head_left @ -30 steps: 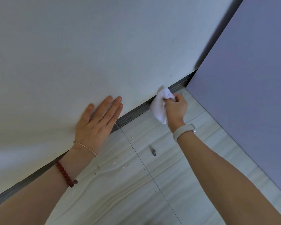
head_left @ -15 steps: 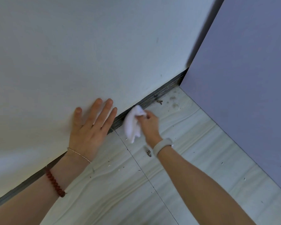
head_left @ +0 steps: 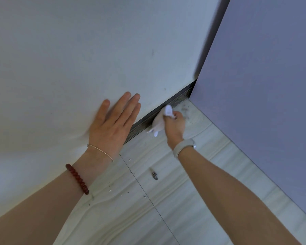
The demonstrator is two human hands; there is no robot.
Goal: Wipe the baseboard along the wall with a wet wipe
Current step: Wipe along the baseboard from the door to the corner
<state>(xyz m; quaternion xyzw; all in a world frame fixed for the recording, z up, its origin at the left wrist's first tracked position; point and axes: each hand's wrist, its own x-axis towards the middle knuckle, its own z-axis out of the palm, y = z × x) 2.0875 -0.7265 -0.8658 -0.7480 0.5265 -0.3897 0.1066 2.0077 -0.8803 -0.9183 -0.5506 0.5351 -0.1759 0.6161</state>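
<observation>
A person's right hand (head_left: 175,126) presses a crumpled white wet wipe (head_left: 159,122) against the dark, wood-grained baseboard (head_left: 143,122) where a matte pale wall (head_left: 78,50) meets the floor (head_left: 166,200), near the corner formed by a smooth lavender panel (head_left: 263,85). The fingers (head_left: 170,117) are curled closed around the wipe, its soft folds bunched over the fingertips and trailing below them onto the strip. The left hand (head_left: 111,126) lies flat on the wall, fingers spread, holding nothing. Pale streaked tiles carry scattered crumbs and a small grey scrap (head_left: 154,175).
</observation>
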